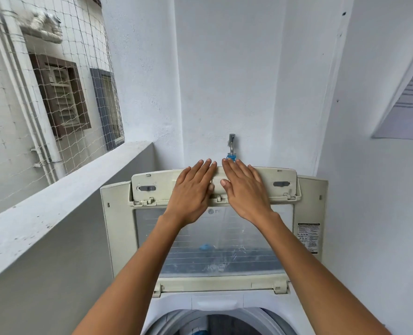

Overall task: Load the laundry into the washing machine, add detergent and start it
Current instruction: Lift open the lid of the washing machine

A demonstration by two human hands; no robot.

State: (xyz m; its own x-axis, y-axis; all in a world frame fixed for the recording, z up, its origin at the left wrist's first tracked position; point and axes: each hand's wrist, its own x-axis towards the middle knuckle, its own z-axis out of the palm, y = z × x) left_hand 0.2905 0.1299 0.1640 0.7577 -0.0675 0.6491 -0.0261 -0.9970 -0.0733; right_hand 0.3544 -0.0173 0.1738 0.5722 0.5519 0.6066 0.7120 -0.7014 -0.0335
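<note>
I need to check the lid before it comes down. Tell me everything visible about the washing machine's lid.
The lid is raised and folded, standing upright over the drum opening. Its frame looks like yellowed cream plastic around a clear, scuffed window with thin lines. The folded top panel carries two grey slots. Both hands rest flat on that panel, the left hand beside the right hand, fingers spread. A printed label sits on its right edge.

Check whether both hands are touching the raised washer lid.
Touching. The head view shows the left hand and right hand pressed flat against the lid, palms down, no gap visible.
</note>
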